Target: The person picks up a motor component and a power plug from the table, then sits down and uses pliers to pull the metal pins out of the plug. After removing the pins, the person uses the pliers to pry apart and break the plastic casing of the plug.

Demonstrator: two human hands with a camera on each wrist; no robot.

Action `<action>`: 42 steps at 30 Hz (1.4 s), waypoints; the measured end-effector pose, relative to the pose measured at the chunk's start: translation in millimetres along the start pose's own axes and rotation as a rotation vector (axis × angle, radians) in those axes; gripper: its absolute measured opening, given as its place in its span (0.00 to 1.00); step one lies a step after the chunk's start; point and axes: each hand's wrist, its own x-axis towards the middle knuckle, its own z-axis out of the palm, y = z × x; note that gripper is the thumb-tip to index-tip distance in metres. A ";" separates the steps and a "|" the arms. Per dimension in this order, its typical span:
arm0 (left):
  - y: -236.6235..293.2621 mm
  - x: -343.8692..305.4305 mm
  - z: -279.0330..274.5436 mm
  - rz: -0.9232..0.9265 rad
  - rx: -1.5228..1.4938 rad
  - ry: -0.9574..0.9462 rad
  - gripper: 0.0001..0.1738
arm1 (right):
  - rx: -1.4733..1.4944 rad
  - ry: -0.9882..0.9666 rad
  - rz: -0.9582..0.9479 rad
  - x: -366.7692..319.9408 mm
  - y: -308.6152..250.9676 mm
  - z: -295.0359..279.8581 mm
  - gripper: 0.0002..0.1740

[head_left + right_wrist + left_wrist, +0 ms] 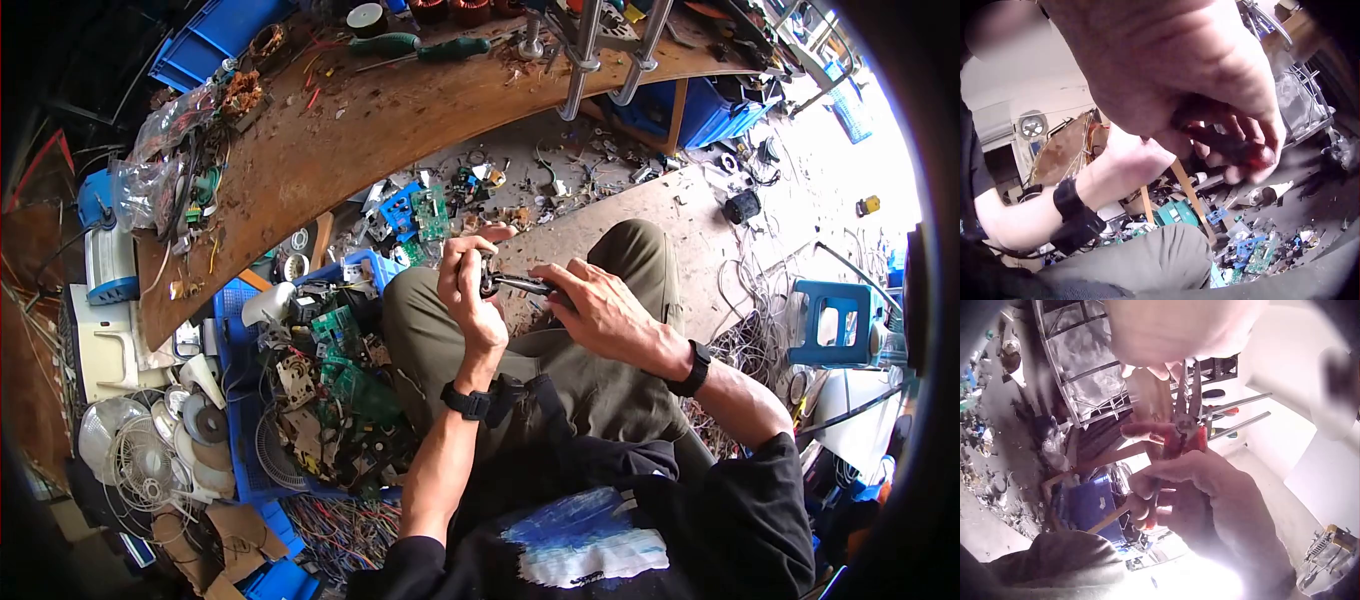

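Observation:
Over the lap, my right hand (605, 310) grips a pair of needle-nose pliers (1186, 422) by its red handles. The narrow metal jaws point toward my left hand (468, 290) and reach right up to its fingers. My left hand pinches a small dark part (489, 282) between thumb and fingers; I cannot tell what kind it is. In the right wrist view my right hand (1191, 75) covers most of the pliers, with a dark red handle (1235, 147) showing under the palm. Beyond it lies the left forearm with its black wrist strap (1075, 215).
A curved wooden bench (350, 150) with screwdrivers (420, 48) runs across the front. At left, a blue crate (235, 400) holds green circuit boards. Scattered scrap covers the floor ahead, and a blue stool (835, 320) stands right beside tangled cables (765, 280).

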 end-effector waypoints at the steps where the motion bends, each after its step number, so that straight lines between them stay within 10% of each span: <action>1: 0.1 0.5 0.7 0.005 -0.020 -0.007 0.15 | -0.024 0.031 -0.001 -0.4 -0.6 -0.2 0.19; 23: 10.6 7.1 7.0 0.109 0.086 -0.056 0.13 | 0.104 -0.161 0.003 2.8 -0.1 -2.5 0.10; 42: 6.2 14.3 -1.6 0.141 -0.124 -0.222 0.14 | 1.106 -0.542 0.483 -11.0 -23.3 4.2 0.06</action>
